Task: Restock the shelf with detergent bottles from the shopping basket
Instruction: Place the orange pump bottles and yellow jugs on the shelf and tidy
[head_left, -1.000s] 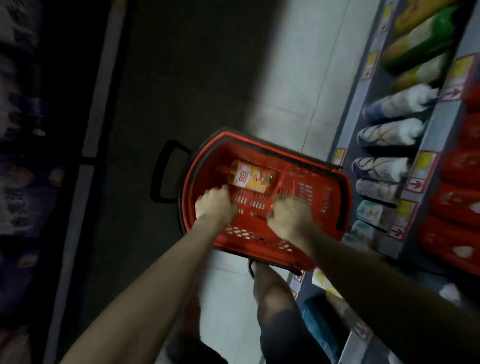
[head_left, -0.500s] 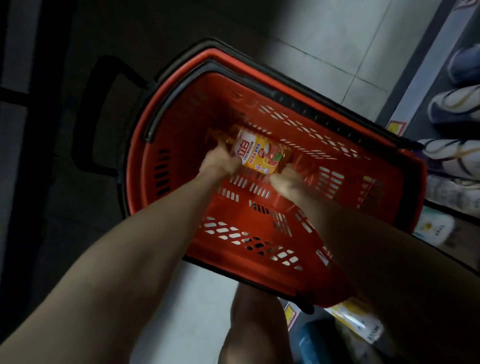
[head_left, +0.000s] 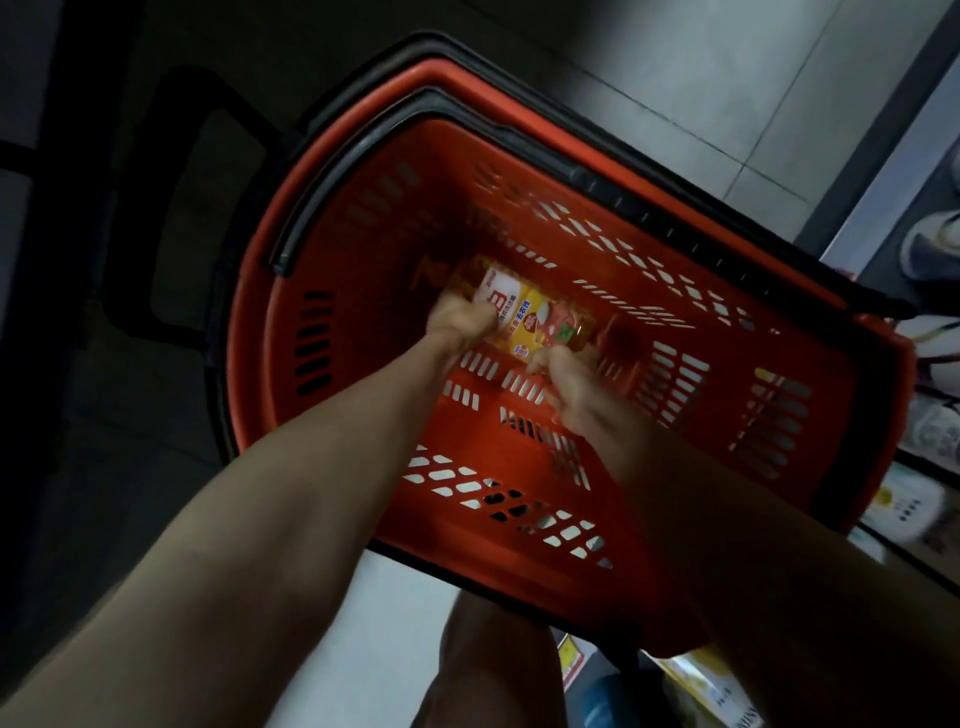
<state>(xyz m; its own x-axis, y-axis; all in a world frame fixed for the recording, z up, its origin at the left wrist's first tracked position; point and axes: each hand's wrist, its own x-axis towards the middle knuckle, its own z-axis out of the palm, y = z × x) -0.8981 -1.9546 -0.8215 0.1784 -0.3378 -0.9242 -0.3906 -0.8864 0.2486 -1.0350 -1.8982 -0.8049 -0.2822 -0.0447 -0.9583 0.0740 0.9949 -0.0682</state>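
Note:
A red shopping basket (head_left: 727, 415) with a black rim and handle stands on the floor below me. One detergent bottle (head_left: 530, 317) with a yellow, red and white label lies on its side on the basket floor. My left hand (head_left: 457, 322) grips the bottle's left end. My right hand (head_left: 576, 384) holds its lower right side, fingers curled under it. Both forearms reach down into the basket.
A store shelf (head_left: 883, 197) runs along the right edge, with white packs (head_left: 930, 244) on it and price tags lower down. Tiled floor (head_left: 701, 78) lies beyond the basket. A dark shelf unit (head_left: 52, 312) borders the left. My leg (head_left: 493, 665) is below the basket.
The camera has dropped closer to the basket. Both hands went from the basket's near side to the bottle and now hold it.

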